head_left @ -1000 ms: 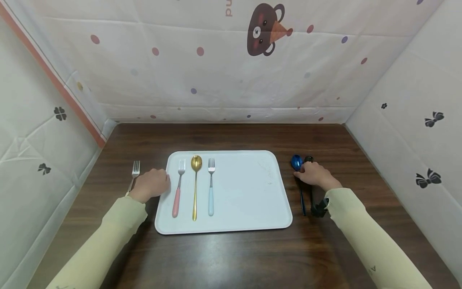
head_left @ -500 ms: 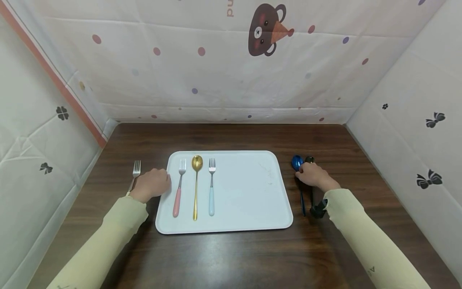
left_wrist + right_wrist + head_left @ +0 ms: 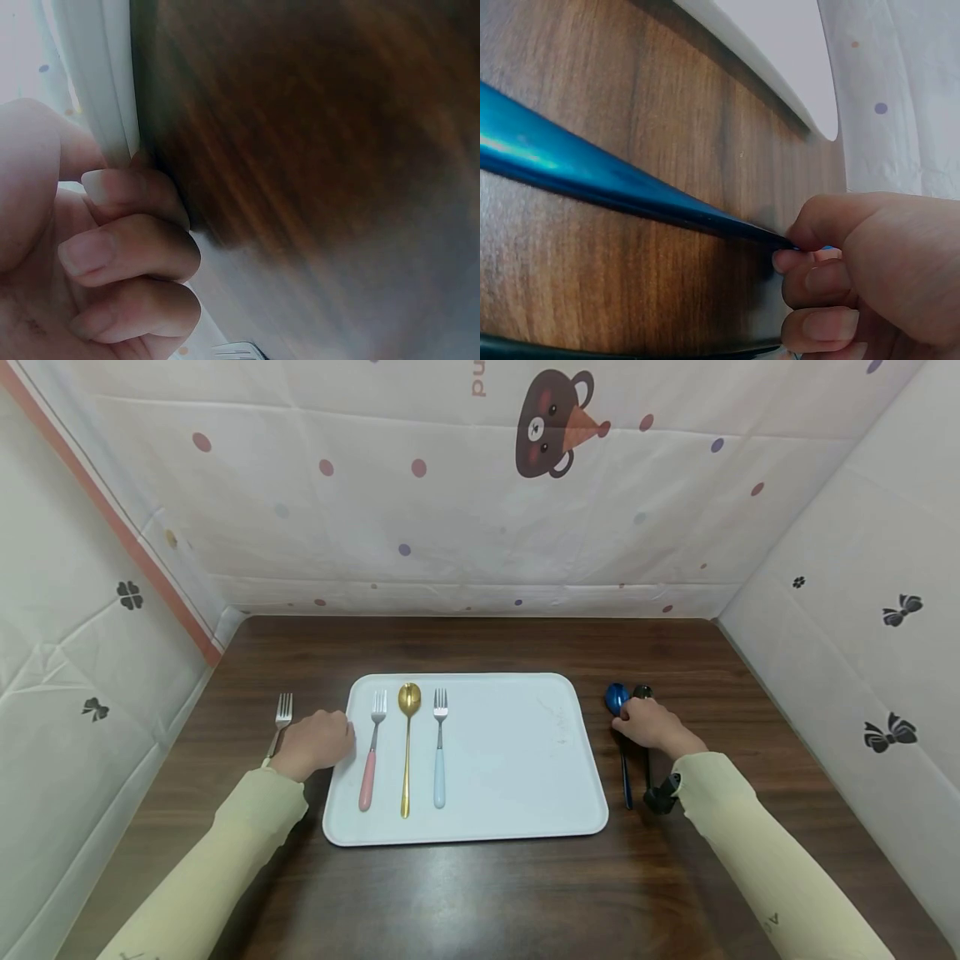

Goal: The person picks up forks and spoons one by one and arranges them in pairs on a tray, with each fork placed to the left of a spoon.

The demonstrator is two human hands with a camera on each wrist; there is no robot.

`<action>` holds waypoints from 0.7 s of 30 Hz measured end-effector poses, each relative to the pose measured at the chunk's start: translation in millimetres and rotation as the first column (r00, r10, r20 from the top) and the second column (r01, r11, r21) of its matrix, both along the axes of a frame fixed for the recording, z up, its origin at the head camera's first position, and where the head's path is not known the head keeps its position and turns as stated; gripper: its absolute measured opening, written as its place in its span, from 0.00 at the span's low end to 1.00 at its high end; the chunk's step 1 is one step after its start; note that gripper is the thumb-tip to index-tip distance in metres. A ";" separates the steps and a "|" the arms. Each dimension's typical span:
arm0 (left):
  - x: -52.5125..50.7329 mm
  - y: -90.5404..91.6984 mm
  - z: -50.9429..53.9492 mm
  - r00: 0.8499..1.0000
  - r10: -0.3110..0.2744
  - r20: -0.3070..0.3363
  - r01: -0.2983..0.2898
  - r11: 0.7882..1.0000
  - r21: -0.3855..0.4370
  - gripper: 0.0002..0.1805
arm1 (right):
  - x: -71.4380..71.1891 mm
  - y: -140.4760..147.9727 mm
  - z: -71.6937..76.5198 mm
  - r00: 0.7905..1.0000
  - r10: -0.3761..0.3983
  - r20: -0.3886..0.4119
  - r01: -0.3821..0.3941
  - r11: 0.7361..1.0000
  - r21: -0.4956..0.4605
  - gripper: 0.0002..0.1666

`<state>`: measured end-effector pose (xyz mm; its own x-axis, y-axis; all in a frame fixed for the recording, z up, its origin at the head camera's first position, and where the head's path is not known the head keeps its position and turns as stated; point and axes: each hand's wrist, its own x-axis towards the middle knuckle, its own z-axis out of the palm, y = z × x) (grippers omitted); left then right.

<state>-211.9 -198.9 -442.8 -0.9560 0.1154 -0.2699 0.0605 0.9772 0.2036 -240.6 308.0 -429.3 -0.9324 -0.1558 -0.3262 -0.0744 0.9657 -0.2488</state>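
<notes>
My left hand (image 3: 317, 745) grips the left rim of a white tray (image 3: 517, 760), its fingers curled at the edge in the left wrist view. On the tray lie a pink-handled fork (image 3: 367, 777), a gold spoon (image 3: 407, 752) and a light-blue-handled fork (image 3: 439, 777), side by side. To the right of the tray, my right hand (image 3: 654, 727) pinches the neck of a blue spoon (image 3: 617, 697). The right wrist view shows its shiny blue handle (image 3: 592, 176) running from the fingertips. A dark spoon (image 3: 642, 692) lies close beside it, partly hidden by the hand.
Another fork (image 3: 283, 710) lies on the dark wooden table (image 3: 465, 893) left of the tray, its handle partly behind the left hand. Patterned cloth walls (image 3: 465, 527) enclose the table at the back and both sides.
The lower end of the blue spoon's handle has shifted slightly left. Both hands stay nearly where they were, and the tray and its cutlery look unmoved.
</notes>
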 end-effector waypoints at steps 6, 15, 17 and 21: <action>0.1 0.4 0.7 1.000 0.002 -0.002 -0.002 1.000 0.002 0.20 | -1.4 0.6 -0.4 1.000 0.026 0.012 -0.026 1.000 -0.017 0.19; -1.2 -1.4 -2.0 1.000 -0.002 -0.011 0.002 1.000 -0.004 0.21 | -0.6 -7.0 6.0 0.999 0.044 0.010 -0.043 0.996 -0.084 0.20; -1.4 -1.2 -2.1 1.000 -0.001 -0.010 0.001 1.000 -0.004 0.21 | -0.1 -9.6 7.7 0.999 0.048 0.013 -0.047 0.994 -0.094 0.20; -1.4 -0.6 -2.3 1.000 0.002 -0.006 -0.002 1.000 0.001 0.21 | 0.4 -15.1 10.6 0.998 0.052 0.021 -0.049 0.991 -0.125 0.21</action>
<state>-213.3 -199.5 -445.0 -0.9576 0.1140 -0.2644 0.0600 0.9772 0.2038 -240.2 292.9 -418.7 -0.9144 -0.2436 -0.3232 -0.1153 0.9223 -0.3690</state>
